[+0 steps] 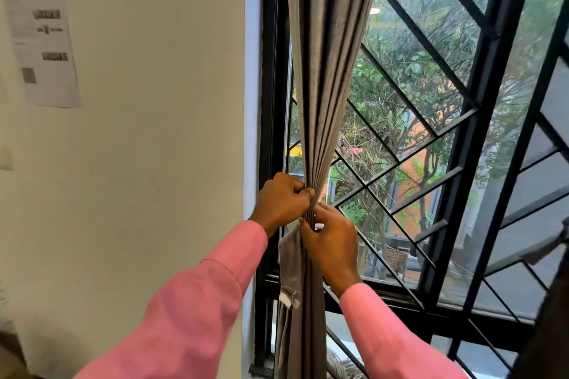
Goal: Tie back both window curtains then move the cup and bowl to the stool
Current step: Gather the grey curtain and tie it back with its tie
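A grey-brown curtain [329,55] hangs gathered into a tight bunch at the left side of the window. My left hand [281,201] grips the bunch from the left at its narrowest point. Just below, my right hand [331,243] pinches the folds from the right. A loose grey tie-back strip [291,268] with a white frayed end hangs down beside the curtain under my hands. A second curtain, the cup, the bowl and the stool are out of view.
The black window frame [271,101] and diagonal black bars [409,108] stand behind the curtain, with trees outside. A pale wall [154,132] with a printed sheet [46,52] lies to the left. A dark object [548,317] intrudes at the right edge.
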